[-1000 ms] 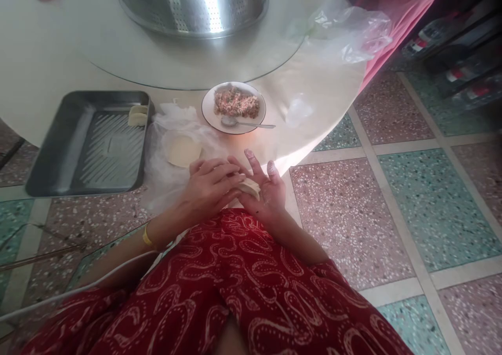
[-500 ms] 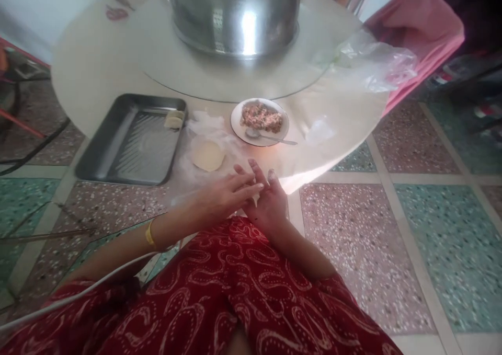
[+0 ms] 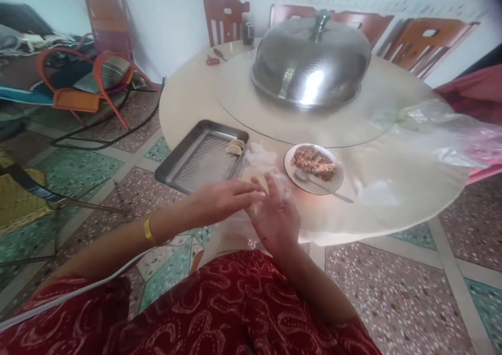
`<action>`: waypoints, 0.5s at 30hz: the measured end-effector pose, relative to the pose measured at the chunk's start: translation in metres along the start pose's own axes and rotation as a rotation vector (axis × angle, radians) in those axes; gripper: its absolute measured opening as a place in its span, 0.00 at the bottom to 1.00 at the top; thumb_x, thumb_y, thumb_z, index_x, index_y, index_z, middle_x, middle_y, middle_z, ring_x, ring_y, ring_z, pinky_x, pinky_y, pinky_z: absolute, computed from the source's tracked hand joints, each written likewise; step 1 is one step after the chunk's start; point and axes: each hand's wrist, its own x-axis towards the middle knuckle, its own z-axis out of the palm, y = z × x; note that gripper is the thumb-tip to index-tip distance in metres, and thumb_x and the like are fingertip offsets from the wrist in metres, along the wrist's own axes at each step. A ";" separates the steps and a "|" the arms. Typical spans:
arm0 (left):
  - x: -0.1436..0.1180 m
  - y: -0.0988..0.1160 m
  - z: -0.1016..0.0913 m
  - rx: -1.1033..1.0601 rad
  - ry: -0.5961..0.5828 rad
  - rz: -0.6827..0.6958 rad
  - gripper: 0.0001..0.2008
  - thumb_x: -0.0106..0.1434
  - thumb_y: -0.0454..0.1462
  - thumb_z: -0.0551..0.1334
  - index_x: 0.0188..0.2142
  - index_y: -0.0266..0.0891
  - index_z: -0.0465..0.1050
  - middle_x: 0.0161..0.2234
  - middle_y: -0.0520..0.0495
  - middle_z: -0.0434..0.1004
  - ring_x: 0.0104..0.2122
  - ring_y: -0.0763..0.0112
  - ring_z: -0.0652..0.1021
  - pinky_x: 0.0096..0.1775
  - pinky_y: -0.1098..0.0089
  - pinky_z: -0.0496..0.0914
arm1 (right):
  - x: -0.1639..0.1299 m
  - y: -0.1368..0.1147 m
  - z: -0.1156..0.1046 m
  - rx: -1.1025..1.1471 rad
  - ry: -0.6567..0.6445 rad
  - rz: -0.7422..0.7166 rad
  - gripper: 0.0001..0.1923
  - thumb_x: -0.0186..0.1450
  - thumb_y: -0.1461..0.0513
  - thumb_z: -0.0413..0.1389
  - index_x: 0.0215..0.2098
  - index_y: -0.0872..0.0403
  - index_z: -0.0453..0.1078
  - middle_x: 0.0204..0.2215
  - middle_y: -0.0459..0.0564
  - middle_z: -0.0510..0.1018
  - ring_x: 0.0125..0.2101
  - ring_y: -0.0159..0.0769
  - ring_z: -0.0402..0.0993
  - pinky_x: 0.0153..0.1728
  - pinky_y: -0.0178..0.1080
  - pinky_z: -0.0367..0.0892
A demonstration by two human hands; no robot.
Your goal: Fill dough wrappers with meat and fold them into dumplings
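Observation:
My left hand (image 3: 229, 199) lies over the fingers of my right hand (image 3: 277, 220), its own fingers stretched out and touching them. Palm up, my right hand has its fingers spread, with whitish smears on the fingertips. Whether anything small lies between the hands is hidden. Just behind the fingertips, a round dough wrapper (image 3: 257, 179) rests on clear plastic, partly covered by my hands. A white plate (image 3: 289, 173) of minced filling (image 3: 314, 162) stands to the right, a spoon (image 3: 331, 190) lying across its edge. In the dark baking tray (image 3: 184, 159) at left sit a few folded dumplings (image 3: 235, 147).
A large steel dome lid (image 3: 306, 75) stands on the glass turntable (image 3: 239, 101) of the round table (image 3: 184, 93). Plastic bags (image 3: 439, 133) lie at right. Red-handled scissors (image 3: 212, 60) lie far back. Wooden chairs (image 3: 225, 23) line the wall; a white cable (image 3: 98, 282) crosses my left arm.
The view has tilted up and turned left, bringing chairs and the whole lid into sight. My hands still touch; the pale scrap seen between them earlier no longer shows.

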 end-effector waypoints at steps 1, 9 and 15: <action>-0.003 -0.012 -0.003 0.023 0.020 -0.035 0.13 0.72 0.33 0.50 0.53 0.37 0.67 0.48 0.40 0.78 0.44 0.69 0.79 0.42 0.71 0.75 | 0.003 -0.001 -0.001 0.002 0.002 -0.022 0.26 0.65 0.45 0.43 0.58 0.41 0.63 0.59 0.46 0.72 0.57 0.41 0.70 0.62 0.59 0.56; -0.026 -0.123 0.027 0.107 -0.037 -0.229 0.12 0.70 0.34 0.54 0.50 0.37 0.72 0.47 0.41 0.79 0.44 0.68 0.79 0.43 0.70 0.73 | -0.005 -0.027 -0.041 -0.082 0.080 -0.425 0.26 0.66 0.43 0.43 0.57 0.39 0.66 0.60 0.48 0.70 0.60 0.48 0.66 0.61 0.62 0.55; -0.023 -0.141 0.053 0.119 -0.235 -0.262 0.13 0.68 0.31 0.53 0.49 0.38 0.72 0.49 0.41 0.77 0.45 0.66 0.78 0.44 0.69 0.70 | -0.008 -0.031 -0.061 -0.309 0.153 -0.558 0.25 0.67 0.43 0.38 0.58 0.32 0.64 0.62 0.42 0.68 0.59 0.43 0.67 0.55 0.56 0.63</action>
